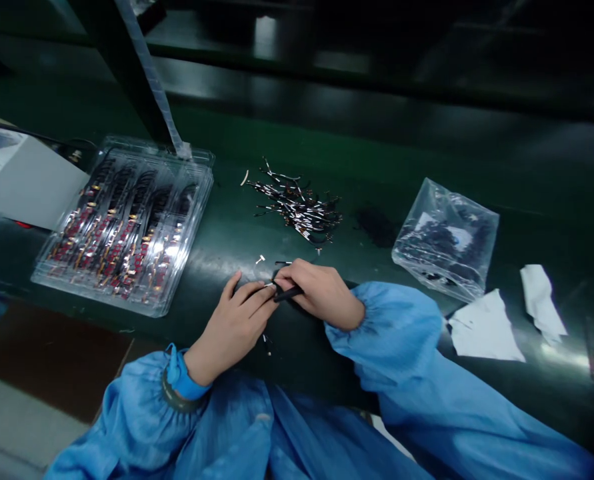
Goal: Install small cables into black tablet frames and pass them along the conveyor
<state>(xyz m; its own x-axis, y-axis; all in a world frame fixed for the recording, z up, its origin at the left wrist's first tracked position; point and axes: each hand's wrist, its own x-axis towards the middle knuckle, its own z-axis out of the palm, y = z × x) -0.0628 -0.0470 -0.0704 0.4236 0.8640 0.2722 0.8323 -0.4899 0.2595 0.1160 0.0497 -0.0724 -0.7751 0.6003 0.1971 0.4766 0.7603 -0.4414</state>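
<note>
My left hand (pixel 239 325) lies palm down on the green bench, its fingers stretched out and thumb apart. Its fingertips rest at a small pale piece (pixel 269 285), partly hidden, whose kind I cannot make out. Closed around a black stick-like tool (pixel 287 294), my right hand (pixel 321 291) meets the left fingertips. Just beyond the hands lie a small silvery T-shaped piece (pixel 261 259) and a short black cable (pixel 283 263). Farther back is a loose pile of short black cables (pixel 297 207) with shiny ends. Another small cable (pixel 267 343) lies below my left hand.
Clear plastic trays (pixel 189 250) at the left hold rows of black cables with red and gold parts. Beside them stands a white box-shaped device (pixel 31 180). A clear bag (pixel 447 240) of dark parts and white paper pieces (pixel 487 327) lie right. A post (pixel 149 73) rises behind.
</note>
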